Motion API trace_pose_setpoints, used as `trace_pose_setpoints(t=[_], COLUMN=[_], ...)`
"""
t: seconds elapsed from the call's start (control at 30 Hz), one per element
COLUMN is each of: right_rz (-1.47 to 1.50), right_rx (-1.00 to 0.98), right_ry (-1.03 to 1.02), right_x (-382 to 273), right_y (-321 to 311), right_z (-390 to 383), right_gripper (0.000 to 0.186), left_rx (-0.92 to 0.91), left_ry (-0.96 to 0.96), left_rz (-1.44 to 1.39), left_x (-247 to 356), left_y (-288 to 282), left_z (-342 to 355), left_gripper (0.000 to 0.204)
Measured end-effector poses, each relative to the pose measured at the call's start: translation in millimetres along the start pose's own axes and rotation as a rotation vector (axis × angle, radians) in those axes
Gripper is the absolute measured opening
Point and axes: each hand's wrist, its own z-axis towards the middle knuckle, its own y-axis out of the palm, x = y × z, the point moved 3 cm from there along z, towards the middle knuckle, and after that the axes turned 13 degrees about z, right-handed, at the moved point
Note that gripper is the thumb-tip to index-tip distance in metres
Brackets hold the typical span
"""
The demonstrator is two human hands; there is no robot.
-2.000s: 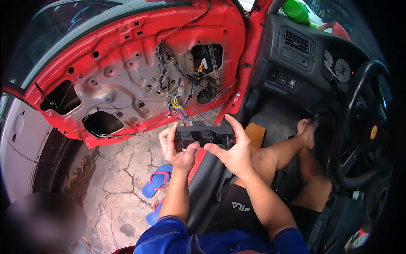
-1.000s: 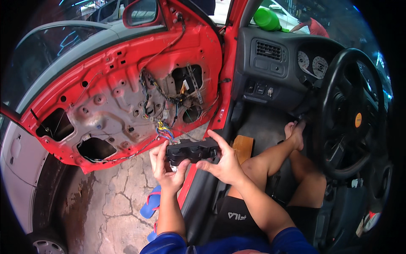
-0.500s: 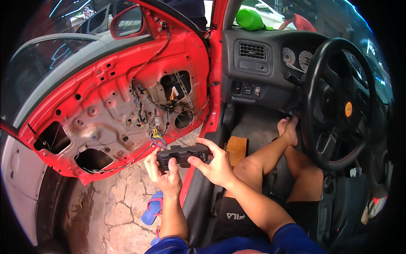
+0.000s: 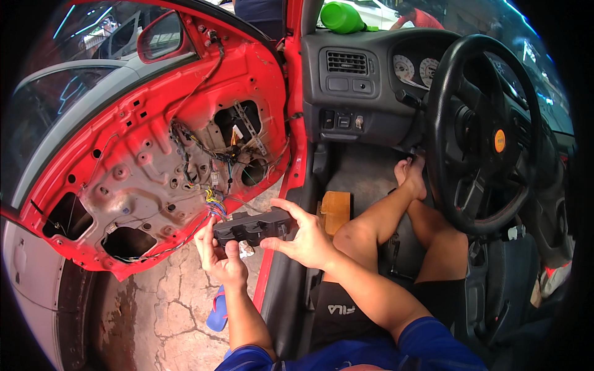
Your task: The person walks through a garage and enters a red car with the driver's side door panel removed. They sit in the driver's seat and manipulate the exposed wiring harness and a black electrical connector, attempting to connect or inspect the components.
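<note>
A black window switch module (image 4: 252, 227) is gripped between my two hands, low in front of the open red door (image 4: 80, 179). My left hand (image 4: 223, 253) holds its left end, thumb on the near side. My right hand (image 4: 303, 241) is wrapped round the right end, thumb along the near edge and forefinger over the far side. Yellow, blue and other wires (image 4: 215, 201) lead from the door's wiring toward the module's back; whether they plug into it I cannot tell. The door's inner metal is bare, with holes and cable runs.
A steering wheel (image 4: 440, 111) and dashboard (image 4: 343, 93) fill the right. Near my bare legs lies an orange-brown board (image 4: 336, 210). A blue sandal (image 4: 218, 315) rests on cracked concrete (image 4: 167, 309). Beyond the windscreen are a green bottle (image 4: 340, 17) and a person in red (image 4: 422, 17).
The view has swung, bringing more dashboard and steering wheel in. Both hands and the module sit lower and further left in the picture, the grip much the same.
</note>
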Motion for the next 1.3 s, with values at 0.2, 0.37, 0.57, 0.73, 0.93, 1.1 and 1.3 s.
trace_pose_setpoints(t=[0.2,0.37,0.57,0.73,0.93,1.1,1.3], right_rz=[0.113,0.121,0.144,-0.048,-0.338,-0.329,-0.226], right_rx=[0.076,0.095,0.05,0.029,-0.076,-0.072,-0.408], right_ry=[0.0,0.003,-0.081,-0.216,-0.28,-0.353,0.002], right_x=[10.3,14.9,16.1,14.8,16.3,-21.5,-43.4], right_y=[2.0,3.7,5.6,13.7,4.5,1.9,27.3], right_z=[0.3,3.5,1.0,-6.7,-3.9,22.7,54.4], right_gripper=[0.073,0.068,0.073,0.079,0.085,0.073,0.032], left_rx=[0.048,0.027,0.126,0.309,0.237,0.293,0.286], left_ry=[0.043,-0.041,-0.012,-0.463,-0.69,-0.545,-0.439], left_rz=[0.234,0.151,0.082,-0.597,-0.83,-0.4,-0.369], left_x=[19.3,6.8,-3.5,-27.6,-6.7,1.2,-9.0], left_y=[12.6,11.8,10.5,35.1,53.8,38.7,36.4], left_z=[-0.3,-3.8,-5.0,-28.3,-42.5,-29.5,-33.0], left_gripper=[0.055,0.064,0.081,0.062,0.044,0.055,0.062])
